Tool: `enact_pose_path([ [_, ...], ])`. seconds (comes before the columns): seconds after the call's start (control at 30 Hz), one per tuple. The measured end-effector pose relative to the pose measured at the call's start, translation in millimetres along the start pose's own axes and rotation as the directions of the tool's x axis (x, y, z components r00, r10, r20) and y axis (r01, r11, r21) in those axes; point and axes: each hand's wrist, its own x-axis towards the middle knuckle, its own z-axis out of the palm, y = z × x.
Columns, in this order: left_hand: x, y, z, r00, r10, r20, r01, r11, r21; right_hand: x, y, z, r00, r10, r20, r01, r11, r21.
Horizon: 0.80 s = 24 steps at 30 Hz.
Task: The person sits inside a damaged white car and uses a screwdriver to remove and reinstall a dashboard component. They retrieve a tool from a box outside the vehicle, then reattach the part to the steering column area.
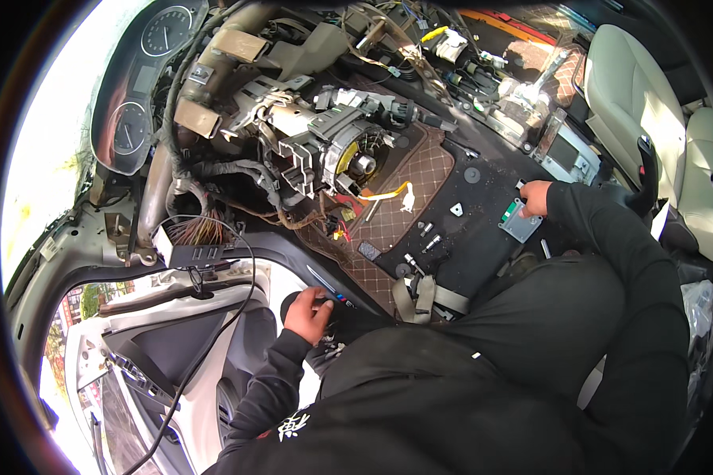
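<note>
In the head view, the person's right arm, in a black sleeve, comes in from the right side, bent at the elbow, and the right hand (535,198) points leftward and down, its back upward. The left forearm rises from the lower edge, and the left hand (309,315) sits low, just beside the sill trim strip (325,286) of the open car door (174,336).

The electronic control module (521,226) is a flat, silver-grey metal box with a green strip along its upper left side. It is over the black floor (483,190), in front of the right thigh; whether it rests fully on the floor cannot be told.

The right grip is bent over the module's upper right part, fingertips touching it or very close; I cannot tell whether it is closed around the edge. The left grip is half curled, thumb near the fingers, and its palm is hidden, so I cannot tell whether it holds anything.

Left of the module lie a small white triangular piece (456,210) and metal sockets (431,242). Grey belt webbing (425,299) lies nearer the person. Beyond are the exposed steering column (329,131) and a quilted brown mat (424,170).
</note>
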Motion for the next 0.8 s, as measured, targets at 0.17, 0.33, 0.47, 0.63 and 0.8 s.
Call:
enact_pose_path([
  [0.17,-21.7,-77.6,29.0,0.971,0.217,-0.102,-0.165,0.913,0.373,-9.8,6.6,5.1,0.990,0.091,0.109,-0.114,0.965,0.236],
  [0.33,-19.0,-97.2,47.5,0.953,0.172,-0.251,-0.108,0.962,0.249,-53.3,26.8,-13.7,0.988,0.085,0.125,-0.149,0.702,0.697],
  [0.47,-15.4,-95.3,42.9,0.961,0.159,-0.226,-0.101,0.963,0.248,-119.7,46.5,35.2,0.985,0.102,-0.141,0.093,0.379,0.921],
  [0.63,-13.4,-100.3,43.4,0.958,0.179,-0.226,-0.127,0.966,0.226,-168.5,90.9,148.3,0.873,0.391,-0.291,0.215,0.227,0.950],
  [0.8,-7.8,-108.6,46.8,0.961,0.192,-0.202,-0.141,0.960,0.241,-225.9,149.8,234.5,0.796,0.448,-0.408,0.392,0.133,0.910],
])
